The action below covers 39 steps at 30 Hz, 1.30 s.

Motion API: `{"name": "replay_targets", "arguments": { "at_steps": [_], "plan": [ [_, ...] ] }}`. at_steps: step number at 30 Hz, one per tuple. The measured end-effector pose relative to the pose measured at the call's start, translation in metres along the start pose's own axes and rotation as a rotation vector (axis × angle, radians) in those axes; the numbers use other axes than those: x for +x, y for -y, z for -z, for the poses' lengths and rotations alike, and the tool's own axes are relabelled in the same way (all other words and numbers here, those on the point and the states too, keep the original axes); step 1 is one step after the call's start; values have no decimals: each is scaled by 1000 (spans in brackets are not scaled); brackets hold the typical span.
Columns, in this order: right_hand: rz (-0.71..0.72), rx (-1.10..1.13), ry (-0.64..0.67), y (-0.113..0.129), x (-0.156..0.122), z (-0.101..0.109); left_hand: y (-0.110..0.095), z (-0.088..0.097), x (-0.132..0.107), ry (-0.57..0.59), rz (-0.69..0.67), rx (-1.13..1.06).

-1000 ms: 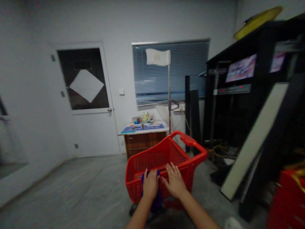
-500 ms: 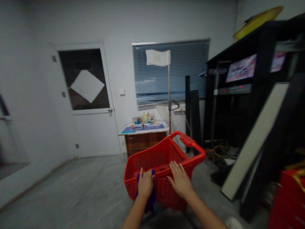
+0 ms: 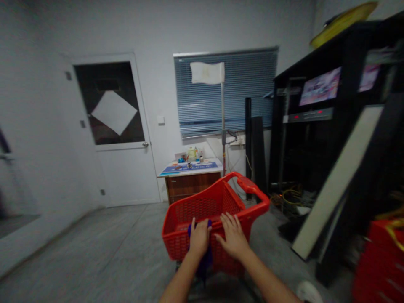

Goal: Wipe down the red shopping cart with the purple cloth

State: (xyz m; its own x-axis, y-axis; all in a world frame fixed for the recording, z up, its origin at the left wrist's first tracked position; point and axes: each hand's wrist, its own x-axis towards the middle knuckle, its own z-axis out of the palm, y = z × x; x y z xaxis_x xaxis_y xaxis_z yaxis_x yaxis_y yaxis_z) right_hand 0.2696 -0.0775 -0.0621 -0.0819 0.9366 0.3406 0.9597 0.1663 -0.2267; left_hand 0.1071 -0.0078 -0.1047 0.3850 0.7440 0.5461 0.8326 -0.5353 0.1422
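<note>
Left hand [image 3: 199, 238]: grip closed on a blue cloth [image 3: 205, 261] at the near rim of a red plastic shopping cart [image 3: 176, 237]. Right hand [image 3: 232, 237]: grip open, fingers [image 3: 227, 219] spread flat on that rim.

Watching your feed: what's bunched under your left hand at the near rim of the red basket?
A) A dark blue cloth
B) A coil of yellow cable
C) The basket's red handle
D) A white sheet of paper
A: the dark blue cloth shows around and below the left hand at the near rim of the red basket, while the right hand lies on the rim with nothing in it.
</note>
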Motion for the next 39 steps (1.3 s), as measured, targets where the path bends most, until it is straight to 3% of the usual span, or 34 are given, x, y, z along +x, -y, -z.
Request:
{"name": "replay_targets", "arguments": {
  "at_steps": [3, 6, 10, 16, 23, 30, 36, 39],
  "plan": [
    [3, 2, 11, 0, 1, 3, -4, -9, 3, 17, -55, -18],
    [7, 3, 7, -2, 1, 2, 9, -15, -5, -21, -70, 6],
    [23, 2, -2, -4, 3, -3, 19, -14, -11, -53, -6, 63],
    [16, -15, 27, -2, 4, -3, -4, -1, 9, 105, -53, -17],
    [30, -29, 60, -2, 0, 5, 2, 4, 7, 90, -59, -56],
    [18, -11, 71, 2, 0, 7, -14, 1, 20, 155, -158, -51],
    [51, -9, 56, -4, -2, 3, 3, -14, 3, -6, -95, -10],
    [45, -17, 58, -4, -1, 1, -2, -19, 3, -36, -58, 13]
  ]
}}
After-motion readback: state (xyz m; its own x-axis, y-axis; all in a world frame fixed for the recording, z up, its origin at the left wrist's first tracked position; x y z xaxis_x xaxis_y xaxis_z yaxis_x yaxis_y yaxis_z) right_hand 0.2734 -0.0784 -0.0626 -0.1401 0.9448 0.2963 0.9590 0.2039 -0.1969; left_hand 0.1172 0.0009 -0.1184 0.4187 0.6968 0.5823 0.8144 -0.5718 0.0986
